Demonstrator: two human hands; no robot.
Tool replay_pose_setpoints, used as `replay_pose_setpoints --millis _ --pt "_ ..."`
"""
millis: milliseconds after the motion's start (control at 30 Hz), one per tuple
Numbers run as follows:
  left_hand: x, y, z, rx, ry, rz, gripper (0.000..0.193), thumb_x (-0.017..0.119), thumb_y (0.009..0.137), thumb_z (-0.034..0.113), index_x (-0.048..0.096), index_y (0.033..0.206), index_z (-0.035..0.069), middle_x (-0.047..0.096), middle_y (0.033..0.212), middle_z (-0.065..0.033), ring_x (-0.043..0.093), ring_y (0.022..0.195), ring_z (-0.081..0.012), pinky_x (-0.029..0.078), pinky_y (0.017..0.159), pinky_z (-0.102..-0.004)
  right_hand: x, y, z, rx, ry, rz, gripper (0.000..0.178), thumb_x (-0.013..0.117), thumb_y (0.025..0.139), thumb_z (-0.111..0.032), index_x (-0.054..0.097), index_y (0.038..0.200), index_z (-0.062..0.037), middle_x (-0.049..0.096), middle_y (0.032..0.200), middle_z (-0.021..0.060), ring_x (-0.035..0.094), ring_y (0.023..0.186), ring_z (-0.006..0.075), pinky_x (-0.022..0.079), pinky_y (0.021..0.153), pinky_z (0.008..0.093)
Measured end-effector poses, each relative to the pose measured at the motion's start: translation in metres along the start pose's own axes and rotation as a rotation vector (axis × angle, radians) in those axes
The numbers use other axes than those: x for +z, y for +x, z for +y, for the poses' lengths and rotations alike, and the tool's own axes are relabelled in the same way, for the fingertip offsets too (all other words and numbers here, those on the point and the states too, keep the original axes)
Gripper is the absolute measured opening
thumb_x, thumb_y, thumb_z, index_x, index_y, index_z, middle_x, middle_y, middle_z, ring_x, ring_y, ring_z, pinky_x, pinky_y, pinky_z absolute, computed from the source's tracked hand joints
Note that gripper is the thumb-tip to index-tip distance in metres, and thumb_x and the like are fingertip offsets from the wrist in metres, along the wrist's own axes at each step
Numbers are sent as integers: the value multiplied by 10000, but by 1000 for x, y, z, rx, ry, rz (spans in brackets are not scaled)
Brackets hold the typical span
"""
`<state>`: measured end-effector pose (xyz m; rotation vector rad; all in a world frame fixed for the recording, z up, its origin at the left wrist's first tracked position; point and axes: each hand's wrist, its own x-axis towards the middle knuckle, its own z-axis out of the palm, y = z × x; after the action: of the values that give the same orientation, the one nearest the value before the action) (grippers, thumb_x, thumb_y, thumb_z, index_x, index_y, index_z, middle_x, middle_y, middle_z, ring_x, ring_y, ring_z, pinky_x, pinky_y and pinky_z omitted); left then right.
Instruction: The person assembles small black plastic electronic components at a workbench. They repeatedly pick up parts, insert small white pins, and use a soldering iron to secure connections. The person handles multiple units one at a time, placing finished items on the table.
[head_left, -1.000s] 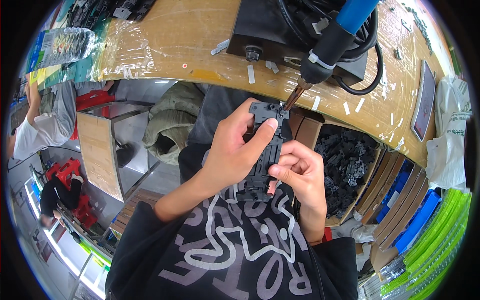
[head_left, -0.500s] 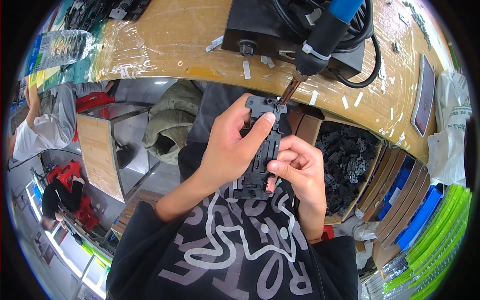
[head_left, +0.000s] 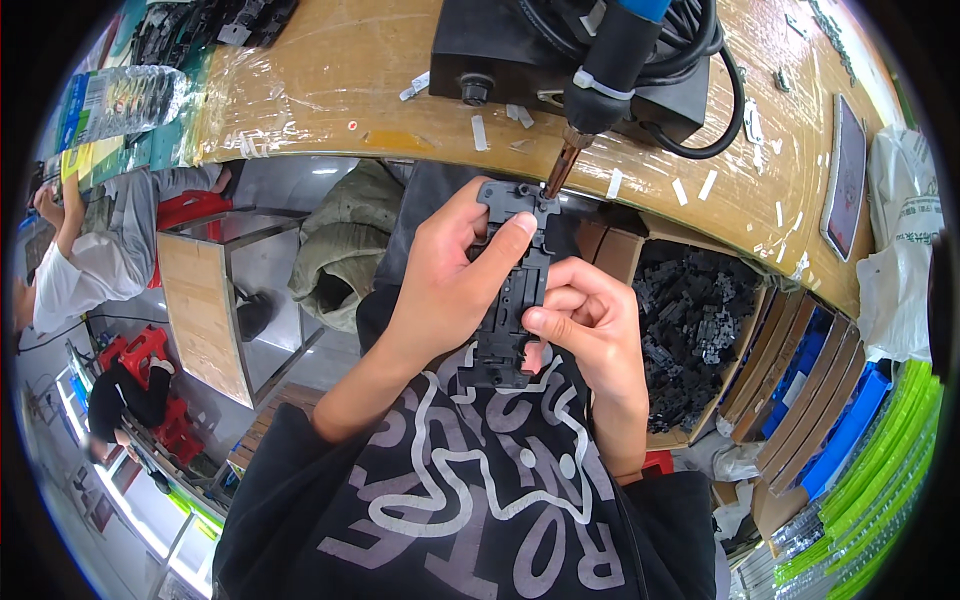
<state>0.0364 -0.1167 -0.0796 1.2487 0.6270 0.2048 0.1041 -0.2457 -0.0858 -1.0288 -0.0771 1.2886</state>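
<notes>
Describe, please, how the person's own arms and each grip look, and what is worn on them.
The left grip and the right grip are ungloved human hands; no ring or watch shows. The forearms are bare too, up to loose, wide black sleeves. These belong to a black top with grey lettering and a pale, wavy line across its front.

Relative to the black shirt (head_left: 300,520), the left hand (head_left: 455,270), right hand (head_left: 590,315) and dark plastic piece (head_left: 515,290) now sit slightly farther forward and leftward than a second ago. The soldering iron (head_left: 600,85), seeming steeper, and the black box (head_left: 475,50) have shifted the same way in view. More of the shirt's pale print (head_left: 455,460) shows below the piece's near end.
</notes>
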Motion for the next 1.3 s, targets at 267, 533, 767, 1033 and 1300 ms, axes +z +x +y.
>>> replay_pose_setpoints --millis 267,533,767,1033,1300 --pt "-70 -4 36 -41 577 -156 295 567 787 141 473 1028 0 529 703 -10 445 540 -42 352 491 -173 -86 3 34 -54 -252 453 202 595 727 -34 484 881 34 554 600 90 549 481 135 426 410 212" --pt "-156 48 89 532 723 589 208 581 762 109 545 959 51 541 733 5 453 627 -36 369 531 -176 -369 -89 190 -299 122 1518 305 599 762 -189 464 956 5 562 779 192 547 460 224 469 380 291" --pt "-179 114 132 1056 1627 559 470 495 648 -24 486 1105 87 489 1116 -77 450 1006 -254 343 866 -333 -355 -130 148 -299 163 1715 459 596 763 -288 436 1096 -16 495 1027 134 531 818 231 469 573 317" --pt "-186 137 139 883 1602 417 311 490 727 11 515 1029 84 542 1024 -78 513 936 -246 401 799 -305 -141 -87 -90 -1374 -700 1404 230 523 816 -74 482 1018 27 539 944 115 537 795 161 464 689 280" --pt "-174 125 150 842 1459 413 209 511 716 2 484 916 56 526 888 -92 529 846 -265 418 712 -315 -159 32 -253 -1018 -1285 822 218 579 738 -106 557 926 3 601 818 95 575 784 151 442 696 262"
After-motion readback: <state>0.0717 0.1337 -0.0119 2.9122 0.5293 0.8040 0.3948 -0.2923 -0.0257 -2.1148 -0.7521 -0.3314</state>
